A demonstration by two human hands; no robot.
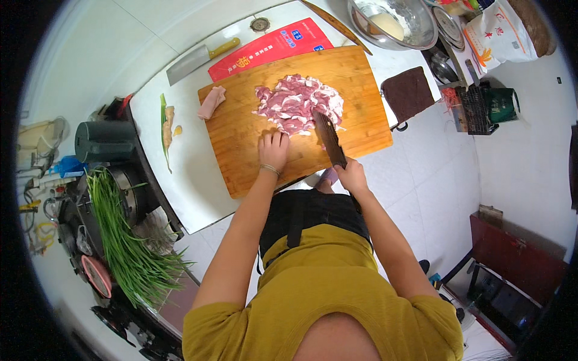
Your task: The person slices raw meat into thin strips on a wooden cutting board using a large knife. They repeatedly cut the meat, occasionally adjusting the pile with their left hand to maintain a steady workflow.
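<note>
A pile of sliced raw meat, pink with white fat, lies on a wooden cutting board. My right hand is closed round the handle of a dark-bladed cleaver. The blade's far end reaches the pile's right side. At the near edge of the meat, my left hand rests on the board with its fingers laid down, fingertips beside the slices. A separate pale pink piece of meat sits at the board's left edge.
Behind the board lie another cleaver with a yellow handle and a red printed sheet. Ginger and a green scallion piece are at left. A metal bowl holds dough. Green chives lie lower left.
</note>
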